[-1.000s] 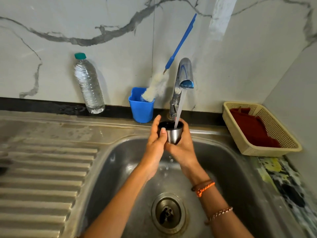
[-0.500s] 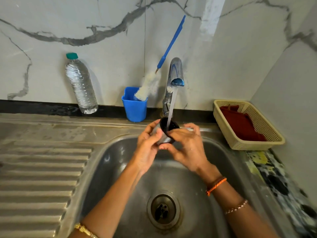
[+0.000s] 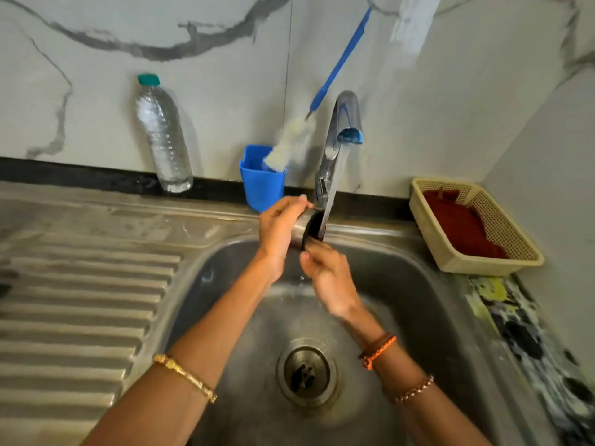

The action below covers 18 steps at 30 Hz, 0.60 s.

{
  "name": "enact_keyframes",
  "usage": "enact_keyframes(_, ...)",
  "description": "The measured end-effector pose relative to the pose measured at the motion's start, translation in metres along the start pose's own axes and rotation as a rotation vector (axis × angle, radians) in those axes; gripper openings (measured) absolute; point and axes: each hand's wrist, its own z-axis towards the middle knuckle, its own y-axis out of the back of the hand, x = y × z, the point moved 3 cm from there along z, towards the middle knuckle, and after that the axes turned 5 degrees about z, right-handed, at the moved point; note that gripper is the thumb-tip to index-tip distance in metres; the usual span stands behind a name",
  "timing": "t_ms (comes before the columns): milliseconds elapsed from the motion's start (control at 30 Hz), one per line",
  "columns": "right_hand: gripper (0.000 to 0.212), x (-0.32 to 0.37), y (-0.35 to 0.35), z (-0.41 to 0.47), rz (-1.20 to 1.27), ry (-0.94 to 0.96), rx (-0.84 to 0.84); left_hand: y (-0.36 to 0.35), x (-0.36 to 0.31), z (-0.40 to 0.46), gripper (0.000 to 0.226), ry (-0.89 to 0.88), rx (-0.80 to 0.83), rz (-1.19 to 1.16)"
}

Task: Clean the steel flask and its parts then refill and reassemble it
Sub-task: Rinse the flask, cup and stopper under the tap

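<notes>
Head view: one steel flask cap (image 3: 304, 229) lies tilted on its side under the single tap (image 3: 338, 140), above the sink (image 3: 418, 300). The left hand (image 3: 277, 231) curls round it. The right hand (image 3: 328, 275), fingers loosely bent, touches its near rim. One bottle (image 3: 162, 136) stands far left.

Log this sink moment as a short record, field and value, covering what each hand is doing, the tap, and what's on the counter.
left hand: grips the steel cup, tilted on its side, mouth toward the stream
right hand: just below the cup's mouth, blurred
tap: running, water hits the cup's mouth
sink: wet
counter: water bottle, blue holder with bottle brush, basket with red cloth
</notes>
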Motion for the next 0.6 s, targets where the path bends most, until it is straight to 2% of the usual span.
enact_keyframes(67, 0.027, 0.002, 0.002, -0.003, 0.785, -0.401, 0.054, -0.003, 0.003, -0.004, 0.018, -0.171, -0.003, 0.032)
enact_keyframes(100, 0.036, 0.003, 0.010, -0.001, 1.056, -0.467, 0.069, -0.004, 0.006, -0.006, 0.013, -0.251, 0.006, 0.060)
enact_keyframes(133, 0.048, 0.004, 0.016, 0.002, 1.199, -0.488, 0.061, -0.007, 0.007, -0.007, 0.010, -0.309, 0.025, 0.111)
enact_keyframes(167, 0.058, 0.006, 0.020, 0.005, 1.238, -0.482, 0.037, -0.009, 0.009, -0.009, 0.011, -0.340, 0.055, 0.147)
enact_keyframes(200, 0.064, 0.006, 0.018, 0.004, 1.148, -0.431, -0.008, -0.012, 0.010, -0.007, 0.012, -0.330, 0.081, 0.158)
enact_keyframes(267, 0.060, 0.011, 0.001, -0.007, 0.677, -0.153, -0.064, -0.011, 0.009, 0.000, 0.021, -0.171, 0.073, 0.061)
enact_keyframes(333, 0.050, -0.004, -0.013, -0.013, 0.005, 0.219, -0.017, -0.005, 0.010, 0.007, 0.027, 0.137, 0.012, -0.002)
enact_keyframes(400, 0.046, -0.034, 0.002, -0.005, -0.639, 0.571, 0.039, 0.002, 0.016, 0.004, 0.027, 0.507, 0.081, 0.167)
enact_keyframes(433, 0.046, -0.048, 0.014, 0.000, -0.839, 0.717, 0.065, 0.005, 0.019, -0.002, 0.031, 0.650, 0.150, 0.279)
enact_keyframes(500, 0.053, -0.064, 0.030, 0.000, -0.924, 0.829, 0.080, 0.001, 0.025, -0.015, 0.036, 0.736, 0.203, 0.376)
enact_keyframes(533, 0.057, -0.064, 0.030, -0.002, -0.856, 0.772, 0.044, -0.004, 0.027, -0.016, 0.035, 0.701, 0.171, 0.370)
enact_keyframes(600, 0.064, -0.053, 0.020, -0.010, -0.596, 0.539, -0.154, -0.014, 0.025, -0.011, 0.030, 0.493, 0.039, 0.288)
